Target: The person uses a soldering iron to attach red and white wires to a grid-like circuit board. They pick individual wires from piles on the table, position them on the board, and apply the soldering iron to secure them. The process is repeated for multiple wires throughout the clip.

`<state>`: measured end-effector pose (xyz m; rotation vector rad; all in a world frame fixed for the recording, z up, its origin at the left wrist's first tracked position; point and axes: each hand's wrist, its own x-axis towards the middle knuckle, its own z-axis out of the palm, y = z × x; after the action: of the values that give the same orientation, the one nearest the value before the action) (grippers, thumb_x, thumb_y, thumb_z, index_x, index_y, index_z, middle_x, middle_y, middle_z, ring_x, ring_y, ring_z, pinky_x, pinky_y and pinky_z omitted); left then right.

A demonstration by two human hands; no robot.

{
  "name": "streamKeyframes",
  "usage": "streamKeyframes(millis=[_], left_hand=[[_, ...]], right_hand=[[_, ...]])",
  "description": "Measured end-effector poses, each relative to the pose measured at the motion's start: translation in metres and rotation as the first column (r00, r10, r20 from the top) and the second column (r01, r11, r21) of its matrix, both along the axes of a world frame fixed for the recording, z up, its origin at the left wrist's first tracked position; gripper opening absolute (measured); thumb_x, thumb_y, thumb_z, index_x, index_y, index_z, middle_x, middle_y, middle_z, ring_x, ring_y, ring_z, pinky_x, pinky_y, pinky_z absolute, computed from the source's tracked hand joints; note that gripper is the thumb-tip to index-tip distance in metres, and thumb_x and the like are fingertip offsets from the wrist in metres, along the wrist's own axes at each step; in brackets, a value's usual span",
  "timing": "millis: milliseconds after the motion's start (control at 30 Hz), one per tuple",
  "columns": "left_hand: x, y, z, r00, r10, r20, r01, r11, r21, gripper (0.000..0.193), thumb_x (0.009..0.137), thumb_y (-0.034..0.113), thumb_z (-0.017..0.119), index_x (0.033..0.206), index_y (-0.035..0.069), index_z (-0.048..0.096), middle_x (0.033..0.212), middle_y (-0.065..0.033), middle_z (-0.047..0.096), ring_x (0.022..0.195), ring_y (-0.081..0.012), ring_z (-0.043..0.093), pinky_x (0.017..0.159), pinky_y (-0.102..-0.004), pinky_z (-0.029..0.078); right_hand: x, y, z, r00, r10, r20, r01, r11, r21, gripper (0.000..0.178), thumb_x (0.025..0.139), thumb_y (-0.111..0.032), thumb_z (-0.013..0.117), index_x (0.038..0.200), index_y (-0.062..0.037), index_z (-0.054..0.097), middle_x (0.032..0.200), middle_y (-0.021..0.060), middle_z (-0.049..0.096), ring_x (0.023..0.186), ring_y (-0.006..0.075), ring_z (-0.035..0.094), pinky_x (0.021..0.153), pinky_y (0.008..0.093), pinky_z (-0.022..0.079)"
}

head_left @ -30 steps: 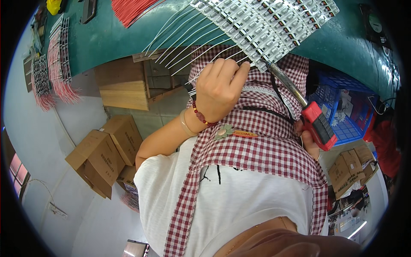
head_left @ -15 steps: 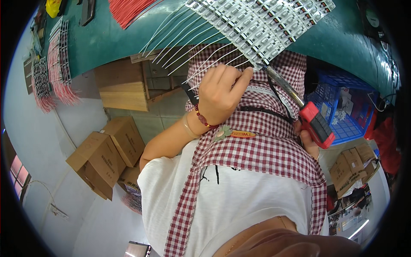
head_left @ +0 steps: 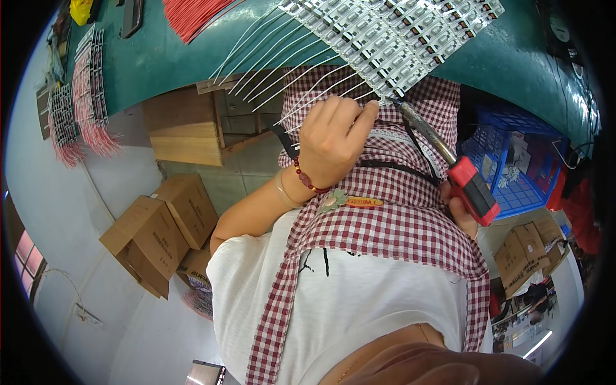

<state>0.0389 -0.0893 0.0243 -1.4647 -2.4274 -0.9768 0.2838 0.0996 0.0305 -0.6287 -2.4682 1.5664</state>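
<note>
A panel of small silvery circuit boards (head_left: 385,45) lies tilted at the table's front edge, its near corner jutting toward me. Several white wires (head_left: 282,80) trail to the left from its lower-left side. My left hand (head_left: 337,131) is closed at that near corner, pinching a white wire whose end is hidden by the fingers. In my right hand (head_left: 459,208), partly covered by the handle, is a soldering iron (head_left: 471,183) with a red and black grip. Its tip meets the panel's corner, just right of my left thumb.
Red wires (head_left: 192,16) are bundled on the green table (head_left: 154,64). Wired strips (head_left: 90,90) hang over its left edge. A blue plastic basket (head_left: 513,160) stands at right. Cardboard boxes (head_left: 154,237) sit at lower left, beside a wooden drawer unit (head_left: 183,125).
The soldering iron's handle has shifted very slightly left and downward, its tip staying at the panel's corner. My left hand keeps its place.
</note>
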Motion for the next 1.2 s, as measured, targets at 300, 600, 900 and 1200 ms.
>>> streamKeyframes(millis=[300,600,900,1200], left_hand=[[0.000,0.002,-0.001,1.000,0.011,0.016,-0.011,1.000,0.006,0.027,0.069,-0.003,0.071,0.094,0.005,0.071,0.072,-0.0035,0.050,0.063,-0.0197,0.051,0.055,-0.0322,0.041],[-0.008,-0.027,0.027,0.976,0.130,0.176,-0.093,0.975,-0.204,0.012,0.075,0.004,0.073,0.084,0.007,0.065,0.074,-0.0074,0.055,0.067,-0.0259,0.055,0.062,-0.0362,0.041],[-0.091,-0.074,0.084,0.892,0.346,0.291,-0.254,0.916,-0.309,0.007,0.080,0.001,0.069,0.083,-0.001,0.063,0.075,-0.0092,0.060,0.068,-0.0185,0.058,0.063,-0.0305,0.045],[-0.238,0.125,-0.011,0.969,0.046,-0.244,-0.095,0.976,-0.195,0.014,0.083,0.014,0.060,0.077,0.003,0.065,0.082,-0.0172,0.063,0.080,-0.0363,0.063,0.073,-0.0450,0.050]], right_hand=[[0.005,0.001,-0.001,1.000,-0.023,-0.008,0.022,0.994,-0.104,0.034,0.086,-0.038,0.067,0.076,-0.0055,0.065,0.066,0.0042,0.062,0.059,0.0211,0.061,0.055,0.0319,0.046],[-0.007,0.000,-0.002,0.961,-0.277,-0.010,0.232,0.821,-0.522,0.068,0.084,-0.053,0.068,0.122,0.0008,0.051,0.069,0.0054,0.052,0.055,0.0127,0.046,0.053,0.0282,0.039],[-0.064,0.025,0.005,0.904,-0.339,-0.260,0.098,0.757,-0.646,0.056,0.095,-0.044,0.055,0.121,0.0039,0.043,0.066,0.0066,0.050,0.050,0.0112,0.044,0.047,0.0256,0.041],[-0.095,0.028,0.022,0.820,-0.432,-0.376,0.010,0.668,-0.745,0.050,0.098,-0.041,0.048,0.123,0.0023,0.042,0.069,0.0070,0.050,0.049,0.0106,0.043,0.046,0.0254,0.041]])
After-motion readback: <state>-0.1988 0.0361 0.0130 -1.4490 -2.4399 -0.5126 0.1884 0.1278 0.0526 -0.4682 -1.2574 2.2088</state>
